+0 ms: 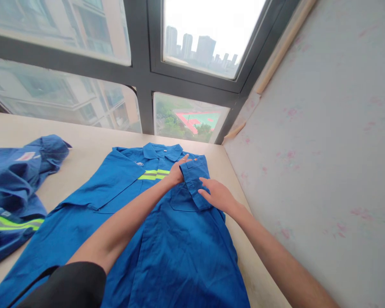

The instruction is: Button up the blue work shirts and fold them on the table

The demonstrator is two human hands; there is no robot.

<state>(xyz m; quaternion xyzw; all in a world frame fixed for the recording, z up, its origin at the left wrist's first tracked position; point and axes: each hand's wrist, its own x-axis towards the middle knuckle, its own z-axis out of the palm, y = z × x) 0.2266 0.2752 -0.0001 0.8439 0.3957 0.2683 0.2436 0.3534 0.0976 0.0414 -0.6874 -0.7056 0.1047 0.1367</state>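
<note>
A blue work shirt [167, 252] with a yellow reflective stripe lies flat on the beige table [93, 147], collar toward the window. Its right short sleeve [195, 177] is folded inward over the chest. My left hand [177, 171] rests flat on the shirt at the fold near the shoulder, fingers stretched toward the collar. My right hand [217, 195] presses on the folded sleeve's lower edge, fingers extended and lying flat on the cloth.
A second blue garment [11, 192] with reflective stripes lies crumpled at the table's left. A large dark-framed window [141, 72] stands behind the table. A pale wall [324, 149] runs close along the table's right edge.
</note>
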